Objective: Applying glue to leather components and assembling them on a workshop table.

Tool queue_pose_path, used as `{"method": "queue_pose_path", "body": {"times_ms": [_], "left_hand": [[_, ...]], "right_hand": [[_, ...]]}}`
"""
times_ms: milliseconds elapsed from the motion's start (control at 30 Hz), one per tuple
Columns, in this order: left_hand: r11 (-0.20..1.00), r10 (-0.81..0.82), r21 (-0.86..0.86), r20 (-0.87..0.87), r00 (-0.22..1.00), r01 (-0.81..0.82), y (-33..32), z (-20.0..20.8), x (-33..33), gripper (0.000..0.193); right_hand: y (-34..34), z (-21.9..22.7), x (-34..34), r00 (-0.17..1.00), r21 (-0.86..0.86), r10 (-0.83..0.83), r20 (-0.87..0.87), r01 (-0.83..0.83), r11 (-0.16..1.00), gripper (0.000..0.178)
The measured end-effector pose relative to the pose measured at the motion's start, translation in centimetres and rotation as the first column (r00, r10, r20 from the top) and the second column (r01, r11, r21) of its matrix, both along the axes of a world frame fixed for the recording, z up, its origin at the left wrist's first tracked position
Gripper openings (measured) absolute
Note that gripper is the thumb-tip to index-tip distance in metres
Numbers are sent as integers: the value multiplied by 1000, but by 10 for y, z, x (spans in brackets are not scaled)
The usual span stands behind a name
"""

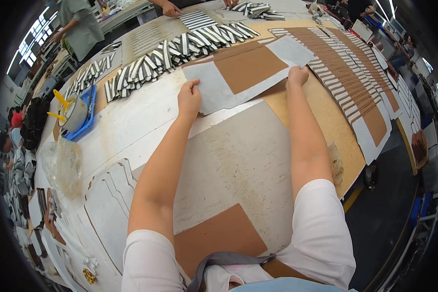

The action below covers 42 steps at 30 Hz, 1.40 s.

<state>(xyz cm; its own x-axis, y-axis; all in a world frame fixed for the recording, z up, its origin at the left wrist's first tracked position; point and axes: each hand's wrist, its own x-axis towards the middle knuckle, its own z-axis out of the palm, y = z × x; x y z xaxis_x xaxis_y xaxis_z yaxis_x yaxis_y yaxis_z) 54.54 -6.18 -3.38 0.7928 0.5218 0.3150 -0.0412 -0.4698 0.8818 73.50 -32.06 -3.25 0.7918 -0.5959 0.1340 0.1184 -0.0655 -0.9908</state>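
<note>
Both my arms are stretched forward, holding up a pale grey-white panel with a brown rectangular patch (250, 68) over the far part of the work board. My left hand (190, 99) pinches its left edge, thumb on top. At the right edge, my right hand (297, 78) is closed on the corner. Below the panel lies a large, stained grey board (228, 165). A loose brown rectangular piece (221, 236) rests on it close to my body. Just beyond the held panel, to the right, similar brown-and-white panels (343, 80) lie overlapped in long rows.
Black-and-white strips (163, 61) are heaped across the far table. At left, a white bowl (75, 116) with yellow-handled tools sits in a blue tray (89, 109), near a clear plastic bag (63, 168) and stacked pale panels (108, 204). A co-worker's hand (171, 9) is across the table.
</note>
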Motion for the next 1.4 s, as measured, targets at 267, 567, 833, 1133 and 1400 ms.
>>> {"method": "queue_pose_path", "body": {"times_ms": [267, 567, 833, 1133, 1400], "left_hand": [[989, 55, 134, 72, 996, -65, -4, -11, 3, 27], [981, 20, 187, 117, 993, -41, 1, -3, 12, 28], [917, 90, 384, 71, 993, -110, 4, -19, 30, 26], [884, 161, 442, 22, 987, -154, 2, -21, 29, 26], [866, 171, 481, -23, 985, -139, 1, -22, 30, 25]], "right_hand": [[2, -4, -8, 992, -244, 67, -110, -92, 965, 44], [3, -8, -3, 991, 117, 126, 37, -129, 985, 40], [-8, -24, 34, 986, -159, 138, -92, -152, 976, 45], [-12, -28, 32, 977, -95, 211, -25, -213, 973, 43], [-14, -43, 50, 986, -70, 135, 95, -129, 989, 41]]}}
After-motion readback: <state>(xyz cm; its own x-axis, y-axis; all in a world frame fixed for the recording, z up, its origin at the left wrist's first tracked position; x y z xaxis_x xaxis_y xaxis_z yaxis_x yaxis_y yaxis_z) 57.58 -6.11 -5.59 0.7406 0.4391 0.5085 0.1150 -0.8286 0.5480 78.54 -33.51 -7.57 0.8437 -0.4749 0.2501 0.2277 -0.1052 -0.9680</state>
